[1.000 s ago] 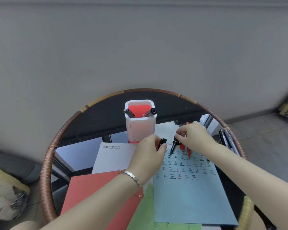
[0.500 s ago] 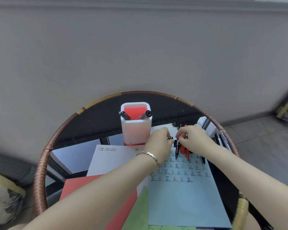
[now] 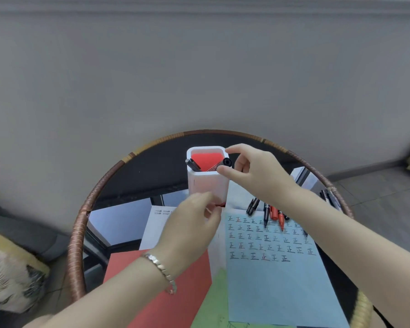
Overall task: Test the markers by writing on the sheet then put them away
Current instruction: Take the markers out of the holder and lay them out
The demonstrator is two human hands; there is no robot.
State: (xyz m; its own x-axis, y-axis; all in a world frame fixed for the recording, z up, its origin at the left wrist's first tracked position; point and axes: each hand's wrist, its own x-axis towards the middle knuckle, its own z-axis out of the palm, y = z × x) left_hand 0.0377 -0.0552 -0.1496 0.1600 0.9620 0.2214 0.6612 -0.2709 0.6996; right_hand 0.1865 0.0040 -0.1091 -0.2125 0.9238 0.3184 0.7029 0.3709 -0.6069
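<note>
A white pen holder with a red inside stands at the back of the round table. A black marker leans in its left corner. My right hand is at the holder's right rim, thumb and fingers pinched around the cap end of a second black marker that slants down into the holder. My left hand, with a bracelet on the wrist, hovers in front of the holder's base with loosely curled fingers and nothing in it. The blue sheet bears rows of black and red characters.
Several black and red markers lie at the blue sheet's top edge. More dark markers rest by the right rim. Red paper, green paper and a white sheet lie to the left. The table has a raised woven rim.
My left hand pressed the cap onto the marker over the sheet. My right hand then carried the marker up and left to the holder, and my left hand drew back below the holder.
</note>
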